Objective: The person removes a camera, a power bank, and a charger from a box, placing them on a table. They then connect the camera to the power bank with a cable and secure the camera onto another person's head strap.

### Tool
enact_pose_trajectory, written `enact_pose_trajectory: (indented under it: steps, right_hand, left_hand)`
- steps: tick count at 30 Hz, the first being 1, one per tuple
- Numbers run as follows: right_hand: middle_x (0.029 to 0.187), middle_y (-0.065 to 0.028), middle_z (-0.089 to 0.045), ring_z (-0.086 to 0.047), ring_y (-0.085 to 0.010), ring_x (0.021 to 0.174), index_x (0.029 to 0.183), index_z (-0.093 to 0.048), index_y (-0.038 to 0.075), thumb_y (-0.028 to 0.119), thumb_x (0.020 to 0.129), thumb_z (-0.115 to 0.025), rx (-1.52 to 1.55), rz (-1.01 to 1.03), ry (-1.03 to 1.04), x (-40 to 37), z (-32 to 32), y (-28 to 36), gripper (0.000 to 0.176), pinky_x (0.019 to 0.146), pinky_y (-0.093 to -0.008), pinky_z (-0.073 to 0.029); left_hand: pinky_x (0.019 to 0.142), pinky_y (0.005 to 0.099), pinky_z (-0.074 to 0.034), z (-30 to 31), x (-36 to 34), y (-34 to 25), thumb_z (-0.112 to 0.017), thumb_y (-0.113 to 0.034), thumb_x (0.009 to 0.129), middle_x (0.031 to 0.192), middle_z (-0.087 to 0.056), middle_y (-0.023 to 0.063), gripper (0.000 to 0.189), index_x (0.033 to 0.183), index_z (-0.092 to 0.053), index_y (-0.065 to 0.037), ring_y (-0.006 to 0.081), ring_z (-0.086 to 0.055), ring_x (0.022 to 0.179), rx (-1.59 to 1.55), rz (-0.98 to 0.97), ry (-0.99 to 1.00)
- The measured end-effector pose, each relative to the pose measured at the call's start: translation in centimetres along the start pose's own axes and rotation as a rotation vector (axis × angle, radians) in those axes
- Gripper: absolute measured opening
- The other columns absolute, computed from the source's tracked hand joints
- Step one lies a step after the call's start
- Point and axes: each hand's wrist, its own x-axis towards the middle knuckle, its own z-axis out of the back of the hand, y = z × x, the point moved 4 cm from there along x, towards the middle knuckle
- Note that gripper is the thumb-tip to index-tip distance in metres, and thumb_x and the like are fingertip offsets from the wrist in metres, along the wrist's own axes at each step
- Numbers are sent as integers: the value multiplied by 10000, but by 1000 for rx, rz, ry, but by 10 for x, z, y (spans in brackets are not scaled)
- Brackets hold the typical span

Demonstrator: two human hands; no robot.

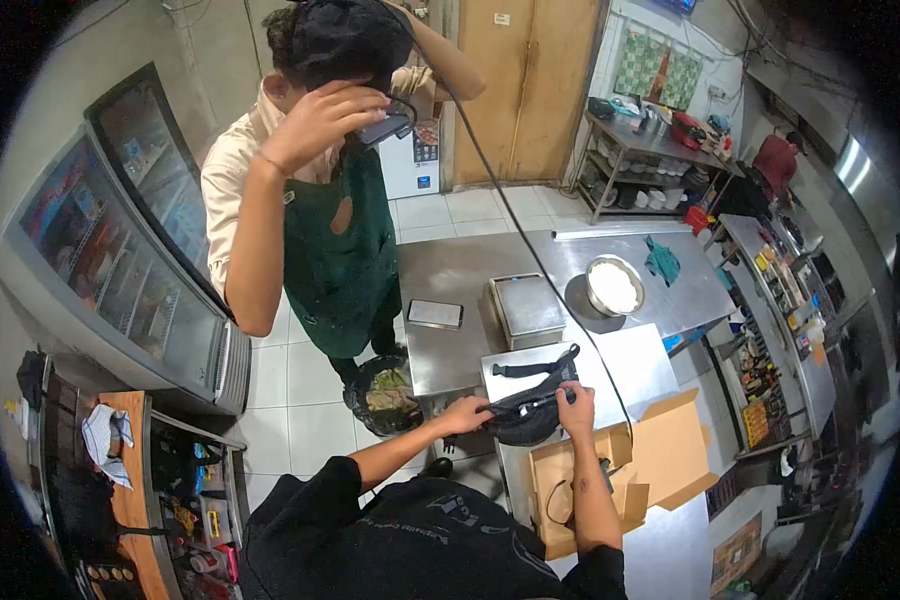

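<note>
1. Grip: left hand (pixel 470 412) and right hand (pixel 576 406) were both closed on the black bag (pixel 530 412).
2. Bag: lay between the hands.
3. Around the bag: tin (pixel 530 303), twelve o'clock; bowl (pixel 591 293), one; box (pixel 672 443), between four and five.

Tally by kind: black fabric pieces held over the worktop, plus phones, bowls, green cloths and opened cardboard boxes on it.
Black fabric piece: 1
Phone: 1
Bowl: 1
Green cloth: 1
Cardboard box: 1
Total: 5
</note>
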Motion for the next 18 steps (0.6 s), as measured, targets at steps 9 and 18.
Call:
enact_pose_trajectory:
  steps: [9,18]
  right_hand:
    - [1100,-238,-610,-594,-433,1100,1084,-725,141,254,889,-724,1,8,-36,-2,1,3,225,966,-490,-491]
    - [1108,-240,-606,-598,-446,1099,1080,-726,142,265,890,-720,-2,-31,-17,-1,0,3,227,983,-491,-485]
  left_hand:
    - [708,366,-568,-3,2,8,-677,-427,959,843,-757,120,422,1156,-728,-57,207,-732,722,43,-109,-60]
    - [656,339,-549,4,-8,-2,-679,-379,972,792,-721,81,360,1083,-718,-39,168,-706,693,-97,29,3]
